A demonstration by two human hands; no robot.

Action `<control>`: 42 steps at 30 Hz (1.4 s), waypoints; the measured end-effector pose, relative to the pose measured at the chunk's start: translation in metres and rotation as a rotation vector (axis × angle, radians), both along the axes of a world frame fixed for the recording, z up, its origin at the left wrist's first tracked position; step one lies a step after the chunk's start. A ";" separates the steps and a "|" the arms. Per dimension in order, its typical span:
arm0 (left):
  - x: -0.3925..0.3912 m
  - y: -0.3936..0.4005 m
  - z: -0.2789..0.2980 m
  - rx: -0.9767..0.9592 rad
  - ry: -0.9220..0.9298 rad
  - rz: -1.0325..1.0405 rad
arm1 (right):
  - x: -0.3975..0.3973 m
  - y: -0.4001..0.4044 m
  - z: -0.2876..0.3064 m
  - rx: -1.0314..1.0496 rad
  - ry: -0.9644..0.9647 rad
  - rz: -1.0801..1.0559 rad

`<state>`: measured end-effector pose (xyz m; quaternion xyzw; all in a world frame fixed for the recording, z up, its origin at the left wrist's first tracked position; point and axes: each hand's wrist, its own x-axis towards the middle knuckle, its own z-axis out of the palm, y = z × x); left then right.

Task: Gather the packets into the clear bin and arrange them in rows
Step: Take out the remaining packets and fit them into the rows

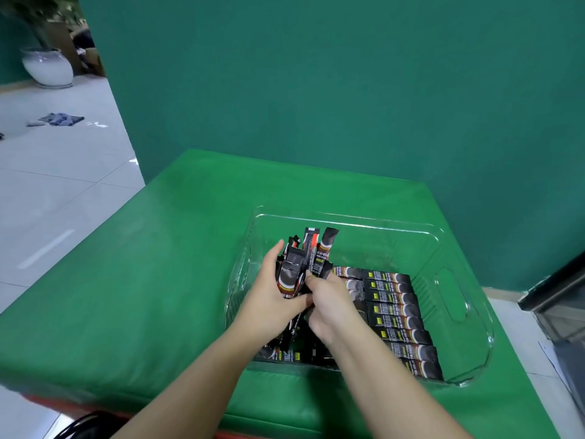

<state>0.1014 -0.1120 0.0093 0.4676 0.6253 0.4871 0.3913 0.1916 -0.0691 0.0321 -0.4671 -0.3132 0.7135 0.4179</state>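
Note:
A clear plastic bin (456, 280) stands on the green table. A neat row of black stick packets (395, 312) lies along its right half. Over the bin's left half, my left hand (269, 299) grips a fanned bundle of black and red packets (307, 258) from below, thumb up at its left side. My right hand (329, 302) pinches the bundle's lower right edge, fingers curled round it. A few loose packets (285, 354) lie on the bin's floor at the near left, partly hidden by my forearms.
The green padded table (142, 280) extends left of the bin. A green wall (316, 90) rises behind the table. A white plant pot (47, 68) stands on the tiled floor at the far left, and a dark cabinet (557, 296) at the right.

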 end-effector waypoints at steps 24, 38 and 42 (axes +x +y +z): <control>0.000 -0.005 -0.003 -0.059 0.298 -0.060 | 0.002 0.020 -0.010 0.000 -0.235 0.100; 0.002 -0.011 0.016 0.034 -0.051 0.040 | 0.012 0.007 -0.038 0.185 -0.422 0.123; 0.000 -0.008 0.011 0.048 -0.110 0.066 | 0.002 -0.005 -0.035 0.091 -0.283 0.219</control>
